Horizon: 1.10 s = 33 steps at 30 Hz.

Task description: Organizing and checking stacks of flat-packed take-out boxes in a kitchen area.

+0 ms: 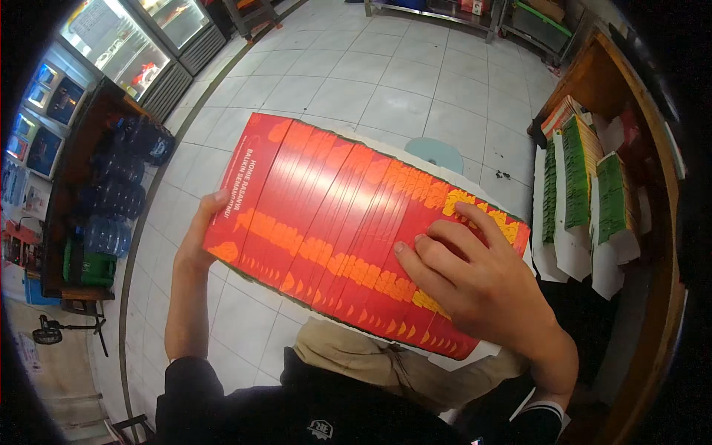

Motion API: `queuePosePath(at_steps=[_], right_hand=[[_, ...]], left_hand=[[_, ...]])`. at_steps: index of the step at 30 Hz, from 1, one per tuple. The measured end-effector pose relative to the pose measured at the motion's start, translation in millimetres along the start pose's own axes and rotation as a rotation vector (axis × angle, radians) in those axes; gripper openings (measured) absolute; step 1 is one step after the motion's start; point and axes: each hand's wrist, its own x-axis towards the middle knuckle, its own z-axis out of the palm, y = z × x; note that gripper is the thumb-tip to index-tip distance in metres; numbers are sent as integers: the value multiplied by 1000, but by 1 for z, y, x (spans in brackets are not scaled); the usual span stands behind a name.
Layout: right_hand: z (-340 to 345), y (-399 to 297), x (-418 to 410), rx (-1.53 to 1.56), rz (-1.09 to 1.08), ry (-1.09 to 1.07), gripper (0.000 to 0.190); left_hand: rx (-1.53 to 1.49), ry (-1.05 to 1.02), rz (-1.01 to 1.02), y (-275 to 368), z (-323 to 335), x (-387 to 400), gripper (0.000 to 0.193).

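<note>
A long stack of flat red cardboard cartons [334, 206], overlapping like fanned cards and printed in orange and yellow, lies above the person's lap. My left hand [208, 217] grips its left end, with the thumb on the top face and the other fingers hidden beneath. My right hand [473, 272] rests on the right part of the stack with its fingers spread and bent, fingertips on the printed faces. A white sheet-like edge shows under the stack, along its far side and at the near right corner.
On the right, a wooden shelf [606, 41] holds rows of green folded cartons [575, 172]. A pale blue stool [436, 153] stands beyond the stack on the tiled floor [345, 72]. Large water bottles [114, 194] and a green crate [89, 264] are at left, near lit display fridges [125, 53].
</note>
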Motion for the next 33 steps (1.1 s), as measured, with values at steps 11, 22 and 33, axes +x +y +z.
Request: queuePosePath(at_steps=[11, 22, 33], right_hand=[[-2, 4, 9, 59, -41, -39, 18], [-3, 0, 14, 44, -56, -30, 21], [-4, -4, 14, 38, -56, -3, 28]], left_hand=[[11, -3, -17, 1, 5, -2, 70], [55, 33, -27, 1, 2, -3, 71], [72, 41, -50, 3, 3, -7, 74]])
